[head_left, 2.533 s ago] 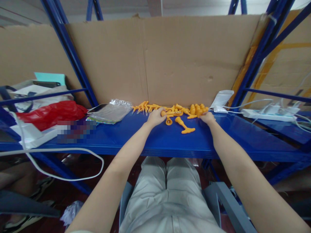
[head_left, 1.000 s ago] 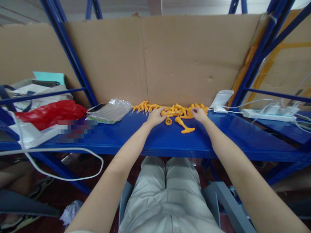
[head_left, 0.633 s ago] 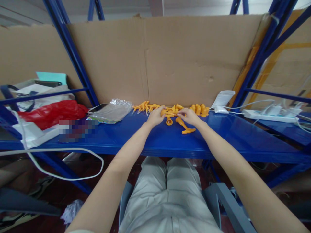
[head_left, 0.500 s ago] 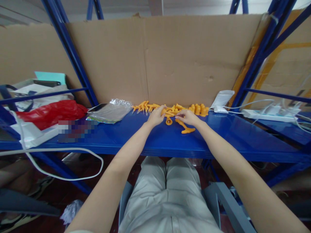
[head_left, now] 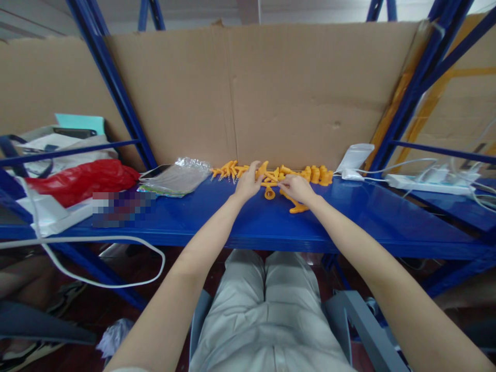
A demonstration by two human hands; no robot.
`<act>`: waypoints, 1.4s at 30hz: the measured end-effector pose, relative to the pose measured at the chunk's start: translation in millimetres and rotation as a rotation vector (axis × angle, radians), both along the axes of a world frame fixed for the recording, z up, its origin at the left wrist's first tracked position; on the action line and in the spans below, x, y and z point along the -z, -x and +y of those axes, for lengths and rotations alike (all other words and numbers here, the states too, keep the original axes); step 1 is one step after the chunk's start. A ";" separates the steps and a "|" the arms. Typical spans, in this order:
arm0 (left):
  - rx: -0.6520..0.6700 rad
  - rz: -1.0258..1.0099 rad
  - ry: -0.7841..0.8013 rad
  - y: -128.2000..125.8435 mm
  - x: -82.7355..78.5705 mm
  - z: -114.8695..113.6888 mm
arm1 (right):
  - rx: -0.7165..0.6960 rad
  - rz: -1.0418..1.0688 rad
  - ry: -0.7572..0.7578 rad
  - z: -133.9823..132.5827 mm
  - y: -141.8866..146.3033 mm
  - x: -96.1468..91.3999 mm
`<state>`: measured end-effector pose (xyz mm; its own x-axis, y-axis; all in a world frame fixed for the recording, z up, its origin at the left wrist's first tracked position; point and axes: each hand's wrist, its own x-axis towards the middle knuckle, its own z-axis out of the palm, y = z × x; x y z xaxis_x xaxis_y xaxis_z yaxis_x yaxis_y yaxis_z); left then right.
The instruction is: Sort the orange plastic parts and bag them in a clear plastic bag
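Note:
A heap of small orange plastic parts (head_left: 284, 173) lies along the back of the blue shelf (head_left: 240, 222), against the cardboard. My left hand (head_left: 247, 184) is closed on one orange piece (head_left: 262, 168) and holds it tilted up above the heap. My right hand (head_left: 296, 188) rests close beside it, fingers pinched on another small orange part I cannot make out clearly. A single orange cone (head_left: 268, 194) sits between the hands. A longer orange piece (head_left: 297, 208) pokes out from under my right hand.
A clear plastic bag (head_left: 176, 177) lies left of the heap, a red bag (head_left: 81, 181) and papers farther left. A white pouch (head_left: 354, 157), a power strip (head_left: 422, 182) and cables are at the right. Blue rack posts frame the cardboard backing (head_left: 271, 93).
My right hand slid left from the right end of the orange heap to its middle, next to my left hand. My left hand has lifted an orange piece.

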<state>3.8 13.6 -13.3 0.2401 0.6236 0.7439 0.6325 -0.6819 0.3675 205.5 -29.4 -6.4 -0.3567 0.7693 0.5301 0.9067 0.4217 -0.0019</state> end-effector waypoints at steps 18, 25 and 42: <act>0.228 0.368 0.025 -16.3 4.2 -16.4 | 0.016 0.042 -0.121 -4.5 12.1 4.7; 0.227 0.327 -0.014 -10.4 1.8 -10.6 | -0.148 0.059 -0.044 -11.3 14.8 2.4; 0.244 0.350 0.066 -8.8 -6.9 -25.3 | -0.253 0.116 0.042 -12.7 12.7 -0.8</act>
<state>12.6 -11.7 -6.4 0.6175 0.5607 0.5517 0.5495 -0.8093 0.2075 192.8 -42.1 -5.7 -0.4791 0.6858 0.5478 0.7654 0.6319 -0.1217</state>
